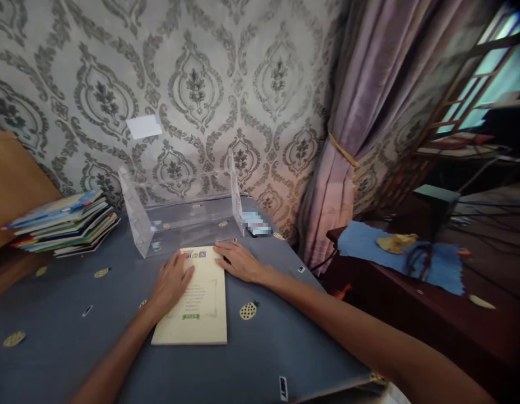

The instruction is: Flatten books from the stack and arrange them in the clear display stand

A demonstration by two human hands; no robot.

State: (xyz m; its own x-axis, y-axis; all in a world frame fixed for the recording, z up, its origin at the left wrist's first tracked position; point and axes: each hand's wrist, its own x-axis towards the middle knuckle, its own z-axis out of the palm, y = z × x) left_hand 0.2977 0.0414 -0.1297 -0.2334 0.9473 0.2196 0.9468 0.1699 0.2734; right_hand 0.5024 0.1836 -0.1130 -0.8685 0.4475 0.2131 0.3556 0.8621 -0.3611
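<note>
A pale yellow book lies flat on the table with its back cover up. Its cover carries small printed codes near the far edge and a framed block of text with a green label. My left hand rests on the book's upper left side, fingers stretched forward and thumb on the cover. At the far right corner of the book lies my right hand, its fingers extended across the corner and thumb apart. Just beyond the book stands a clear acrylic rack with upright side panels.
A stack of books sits at the left beside a wooden panel. A blurred-out phone-like object lies right of the rack. To the right are a tied curtain and a dark red surface with a blue cloth.
</note>
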